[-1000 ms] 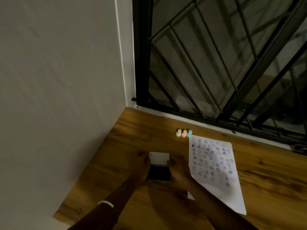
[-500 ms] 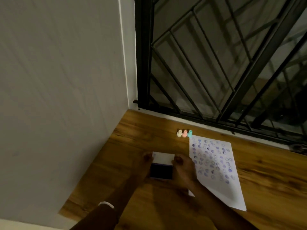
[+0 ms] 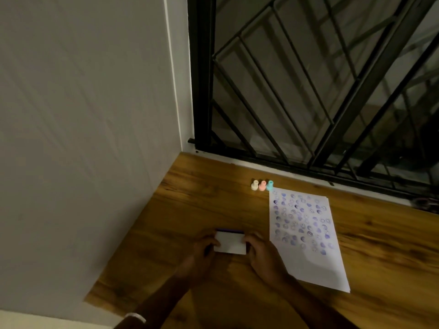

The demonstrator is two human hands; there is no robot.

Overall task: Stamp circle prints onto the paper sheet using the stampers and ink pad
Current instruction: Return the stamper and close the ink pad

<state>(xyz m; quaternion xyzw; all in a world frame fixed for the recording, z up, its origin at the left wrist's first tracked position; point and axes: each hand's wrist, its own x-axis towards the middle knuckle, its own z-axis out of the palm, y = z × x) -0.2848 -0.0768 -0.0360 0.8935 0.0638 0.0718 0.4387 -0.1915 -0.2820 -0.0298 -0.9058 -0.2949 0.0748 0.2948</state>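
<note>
Both hands grasp the ink pad (image 3: 230,243) left of the paper sheet (image 3: 306,236), the left hand (image 3: 204,248) and right hand (image 3: 259,251) at its ends. Its white lid, open a second ago, now covers the ink, suggesting stamping is finished; the stampers (image 3: 262,185) stand by the sheet's far-left corner.

White ink pad (image 3: 230,243) closed; stampers (image 3: 262,185) upright beside printed paper sheet (image 3: 306,236).

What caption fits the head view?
Both hands, left hand and right hand, close the ink pad beside the stamped paper sheet.
</note>
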